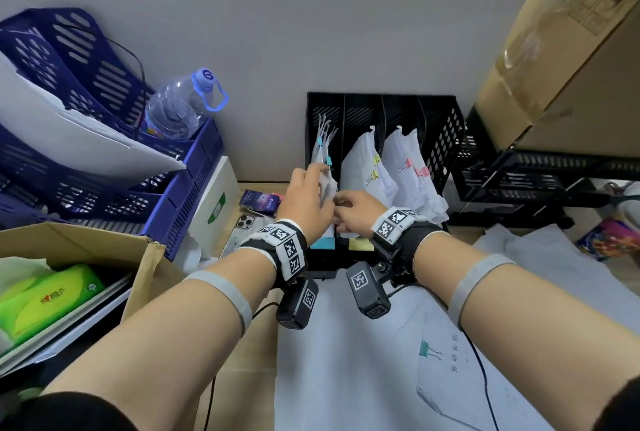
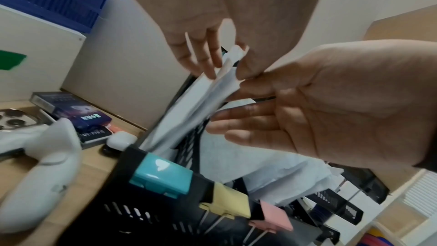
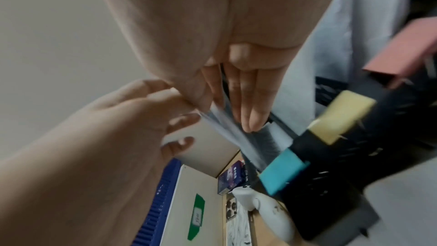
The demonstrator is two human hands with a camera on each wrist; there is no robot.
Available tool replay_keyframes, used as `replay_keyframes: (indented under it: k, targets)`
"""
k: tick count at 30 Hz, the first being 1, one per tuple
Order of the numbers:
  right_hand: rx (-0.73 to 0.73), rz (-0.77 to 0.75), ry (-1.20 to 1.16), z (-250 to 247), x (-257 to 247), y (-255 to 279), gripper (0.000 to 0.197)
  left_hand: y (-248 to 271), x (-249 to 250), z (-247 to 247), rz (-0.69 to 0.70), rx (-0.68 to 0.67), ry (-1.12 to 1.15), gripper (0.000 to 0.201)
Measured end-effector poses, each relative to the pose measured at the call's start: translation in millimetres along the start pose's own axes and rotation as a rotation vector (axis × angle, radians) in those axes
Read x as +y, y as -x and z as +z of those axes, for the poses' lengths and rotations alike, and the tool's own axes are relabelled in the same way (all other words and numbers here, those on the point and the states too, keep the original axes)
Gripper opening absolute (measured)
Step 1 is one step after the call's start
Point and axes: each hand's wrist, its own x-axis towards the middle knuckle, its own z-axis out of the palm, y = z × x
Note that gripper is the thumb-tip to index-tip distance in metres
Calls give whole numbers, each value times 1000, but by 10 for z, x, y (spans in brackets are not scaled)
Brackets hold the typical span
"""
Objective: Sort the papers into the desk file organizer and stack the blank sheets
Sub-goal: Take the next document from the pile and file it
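The black desk file organizer (image 1: 446, 140) stands against the wall with several slots, its front tagged teal (image 1: 322, 243) and yellow (image 1: 360, 243). Clipped papers fill the slots. Both hands meet at the leftmost slot over a white paper bundle (image 2: 189, 100). My left hand (image 1: 311, 185) holds the bundle's top between fingers (image 2: 201, 57) and thumb. My right hand (image 1: 346, 204) pinches its edge with thumb and forefinger, the other fingers (image 3: 248, 100) lying straight along it. The bundle's lower end sits inside the slot behind the teal tag (image 2: 163, 177). Loose white sheets (image 1: 346, 361) and a clipped document (image 1: 450, 378) lie on the desk in front.
Blue stacked trays (image 1: 104, 119) with a water bottle (image 1: 180, 105) stand at the left. A cardboard box (image 1: 69, 243) sits at the near left. A phone (image 1: 244, 223) and a small white box (image 1: 214, 202) lie beside the organizer. A large carton (image 1: 554, 67) rests on black trays (image 1: 536, 181) at the right.
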Motion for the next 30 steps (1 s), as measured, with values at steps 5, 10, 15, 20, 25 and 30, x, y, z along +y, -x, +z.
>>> replay_keyframes:
  k: [5,10,15,20,25,30]
  targets:
    - [-103,206,-135,-272,544,298,21,132,319,359,73,-145,213,10]
    - [-67,432,21,-618,1395,680,16,378,407,1115,-141,-854,120,19]
    - [-87,512,341,-895,2108,1040,33,681,329,1760,-359,-1039,75,24]
    - [-166,498,325,-945,2461,1160,35,907,375,2190,-465,-1065,119,26]
    - [-175,470,259,-1045,2621,1072,32,931,372,2383,-540,-977,130,17]
    - [-231,518,184,-1149,2759,913,30,896,419,2498,-531,-985,129,41]
